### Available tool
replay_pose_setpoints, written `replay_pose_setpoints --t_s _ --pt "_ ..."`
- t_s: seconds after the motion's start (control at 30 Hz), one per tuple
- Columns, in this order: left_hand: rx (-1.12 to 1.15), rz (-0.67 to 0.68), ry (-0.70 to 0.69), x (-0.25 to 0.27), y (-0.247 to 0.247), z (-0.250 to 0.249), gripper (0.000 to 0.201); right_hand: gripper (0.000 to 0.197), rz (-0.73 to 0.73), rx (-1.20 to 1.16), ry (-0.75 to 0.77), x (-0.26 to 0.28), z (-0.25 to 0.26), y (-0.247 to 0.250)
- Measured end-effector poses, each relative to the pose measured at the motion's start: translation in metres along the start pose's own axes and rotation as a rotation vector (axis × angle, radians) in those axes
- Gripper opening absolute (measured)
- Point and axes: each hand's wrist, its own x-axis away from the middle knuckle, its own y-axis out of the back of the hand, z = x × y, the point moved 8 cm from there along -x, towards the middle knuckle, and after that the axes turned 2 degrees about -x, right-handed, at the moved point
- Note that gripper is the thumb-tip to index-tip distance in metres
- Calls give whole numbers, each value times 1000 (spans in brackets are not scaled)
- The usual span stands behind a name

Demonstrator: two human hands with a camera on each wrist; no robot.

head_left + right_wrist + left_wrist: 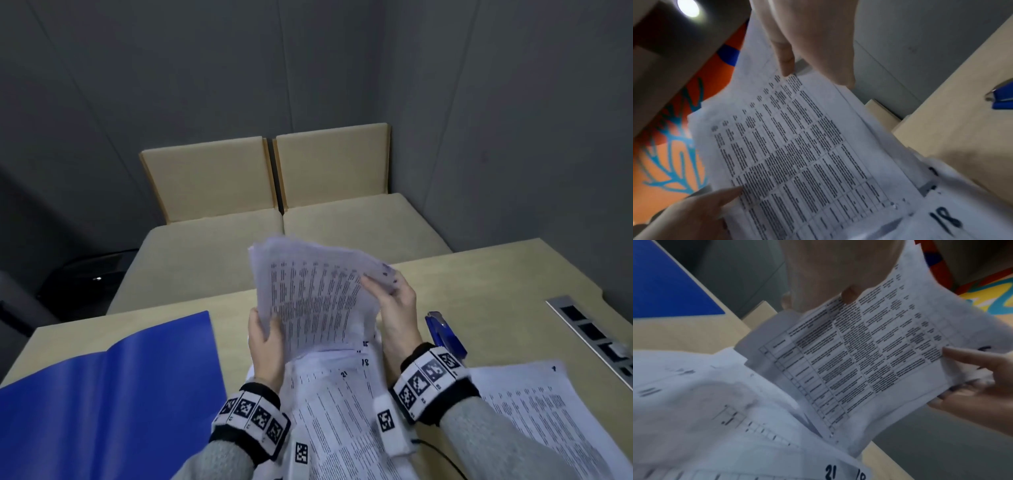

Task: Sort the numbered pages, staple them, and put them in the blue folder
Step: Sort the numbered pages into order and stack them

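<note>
A sheaf of printed pages is held up above the table, tilted, between both hands. My left hand grips its lower left edge, thumb on the front. My right hand pinches its right corner, thumb on the print. In the left wrist view the sheaf fans apart at the edge. Loose pages marked 21, 18 and 15 lie fanned under my wrists. Another page lies at the right. The open blue folder lies flat at the left. A blue stapler sits just right of my right wrist.
A metal socket strip is set into the table at the far right. Two beige seats stand beyond the table's far edge, against grey walls. A dark bin sits on the floor at the left.
</note>
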Motion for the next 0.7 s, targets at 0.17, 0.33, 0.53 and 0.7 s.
replay_pose_setpoints --t_s 0.17,0.33,0.53,0.7 --pt "-45 -4 -35 -1 -6 10 10 38 45 104 -14 0 -14 -7" --pt "-242 82 -25 -15 -19 26 18 29 29 172 -123 -11 -42 -14" --pt "-608 -50 -297 -35 -19 -42 18 45 -41 327 -1 -14 -13 46" --pt "-596 -36 -381 -33 -29 -95 28 39 -624 1024 -164 23 3 251"
